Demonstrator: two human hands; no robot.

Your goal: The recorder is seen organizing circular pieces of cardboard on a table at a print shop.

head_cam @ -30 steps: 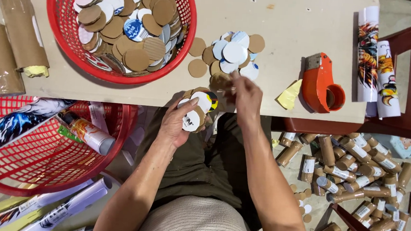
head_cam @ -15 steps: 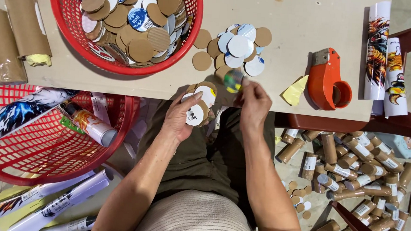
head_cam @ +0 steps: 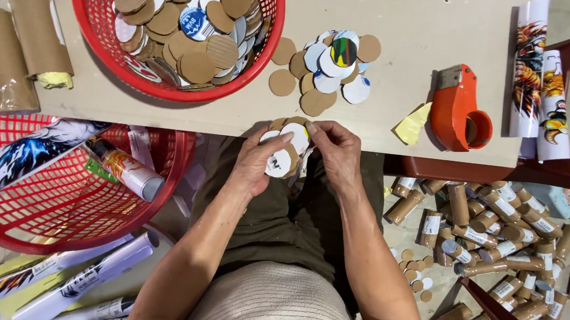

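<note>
Cardboard discs [head_cam: 284,147], stacked: gripped in my left hand [head_cam: 255,165] at the table edge [head_cam: 169,117]; right hand [head_cam: 335,150] pinches the top. Red basket [head_cam: 101,33] holds more discs; floor basket [head_cam: 57,212] holds printed tubes.

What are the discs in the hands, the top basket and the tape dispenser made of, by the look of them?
Discs: likely cardboard, matte brown on one face, white or printed on the other.
Basket: seemingly moulded plastic, red, with an open lattice wall.
Tape dispenser: apparently smooth orange plastic with a dull grey metal-looking blade plate.
</note>
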